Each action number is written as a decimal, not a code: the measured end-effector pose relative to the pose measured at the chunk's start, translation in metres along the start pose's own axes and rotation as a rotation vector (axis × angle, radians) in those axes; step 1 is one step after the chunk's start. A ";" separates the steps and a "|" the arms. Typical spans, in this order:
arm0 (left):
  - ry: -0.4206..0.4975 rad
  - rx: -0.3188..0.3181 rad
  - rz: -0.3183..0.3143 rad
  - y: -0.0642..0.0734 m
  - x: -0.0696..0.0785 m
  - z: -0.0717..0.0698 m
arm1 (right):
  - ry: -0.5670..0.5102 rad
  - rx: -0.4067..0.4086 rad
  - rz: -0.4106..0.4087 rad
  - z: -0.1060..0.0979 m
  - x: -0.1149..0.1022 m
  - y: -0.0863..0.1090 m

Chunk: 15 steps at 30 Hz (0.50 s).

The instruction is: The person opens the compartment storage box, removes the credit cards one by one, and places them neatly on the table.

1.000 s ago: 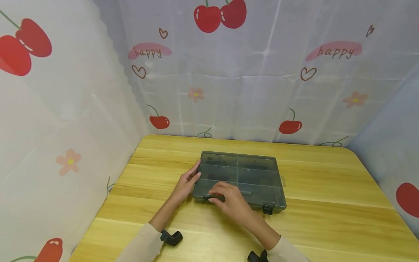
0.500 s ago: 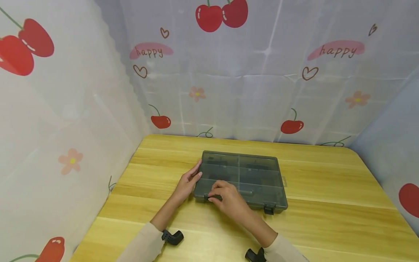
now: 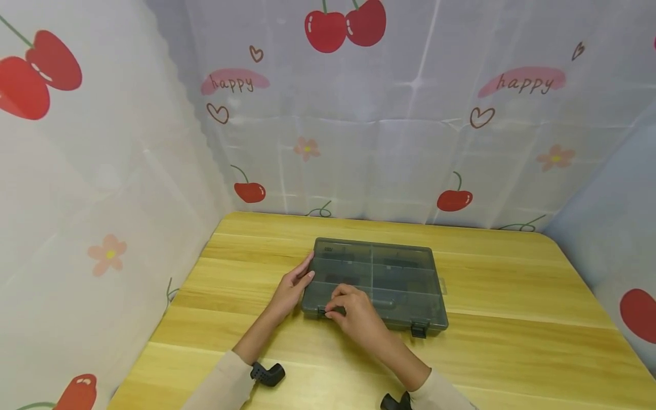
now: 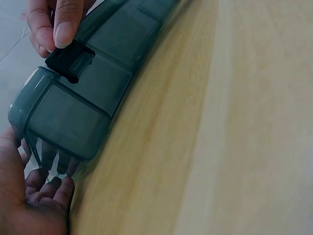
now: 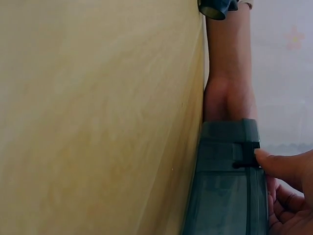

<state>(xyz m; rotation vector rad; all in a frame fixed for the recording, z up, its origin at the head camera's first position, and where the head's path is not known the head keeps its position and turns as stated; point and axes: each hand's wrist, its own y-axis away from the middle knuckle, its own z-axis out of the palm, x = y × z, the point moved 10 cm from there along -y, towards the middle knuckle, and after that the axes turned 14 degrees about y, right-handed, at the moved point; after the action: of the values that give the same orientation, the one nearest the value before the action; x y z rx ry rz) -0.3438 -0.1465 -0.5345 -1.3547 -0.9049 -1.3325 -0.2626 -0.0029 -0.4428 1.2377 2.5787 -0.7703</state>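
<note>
A dark, see-through plastic storage box (image 3: 405, 277) with a divided inside lies on the table, its lid down. My left hand (image 3: 289, 293) rests along the box's left side, fingers fairly straight and the thumb at the lid's edge. At the front left, my right hand (image 3: 356, 319) pinches the black latch (image 4: 73, 58) between thumb and fingers. The right thumb (image 5: 274, 161) presses on that latch in the right wrist view. A second latch (image 3: 418, 329) juts from the front edge, to the right, untouched.
The wood-grain table (image 3: 512, 341) extends around the box on all sides. A cherry-printed curtain (image 3: 379, 159) hangs behind it, with more cloth at left and right. A black wrist mount (image 3: 268, 374) sits on the left wrist.
My right fingers have shifted slightly left on the latch, and the dark piece that showed between them one second ago is no longer visible. The left hand and the box stay in place.
</note>
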 end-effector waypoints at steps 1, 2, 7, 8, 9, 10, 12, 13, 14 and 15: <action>0.002 -0.001 0.001 0.000 0.000 0.000 | -0.005 0.000 0.006 0.000 0.000 0.000; 0.006 -0.002 0.000 0.000 0.000 0.000 | -0.008 0.000 0.008 0.000 0.000 0.000; 0.021 -0.006 -0.018 0.003 0.015 0.008 | -0.035 -0.004 0.018 -0.001 0.001 0.000; 0.023 -0.005 -0.023 0.005 0.018 0.009 | -0.041 -0.004 0.017 -0.001 0.001 0.000; 0.022 -0.006 -0.028 0.006 0.021 0.011 | -0.049 -0.005 0.018 -0.001 0.001 -0.001; 0.022 -0.007 -0.029 0.007 0.025 0.012 | -0.055 -0.004 0.018 -0.001 0.001 -0.001; 0.023 -0.005 -0.029 0.007 0.025 0.012 | -0.062 -0.002 0.013 -0.002 0.001 -0.001; 0.023 -0.005 -0.030 0.007 0.024 0.012 | -0.064 0.000 0.009 -0.002 0.001 -0.001; 0.024 -0.005 -0.029 0.007 0.025 0.012 | -0.067 0.002 0.006 -0.002 0.001 -0.002; 0.025 -0.006 -0.028 0.007 0.025 0.012 | -0.068 0.004 0.003 -0.002 0.001 -0.002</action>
<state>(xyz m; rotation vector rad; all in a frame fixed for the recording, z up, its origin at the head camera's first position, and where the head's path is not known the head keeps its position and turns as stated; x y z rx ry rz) -0.3309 -0.1399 -0.5098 -1.3312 -0.9068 -1.3718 -0.2644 -0.0023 -0.4407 1.1946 2.5216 -0.8030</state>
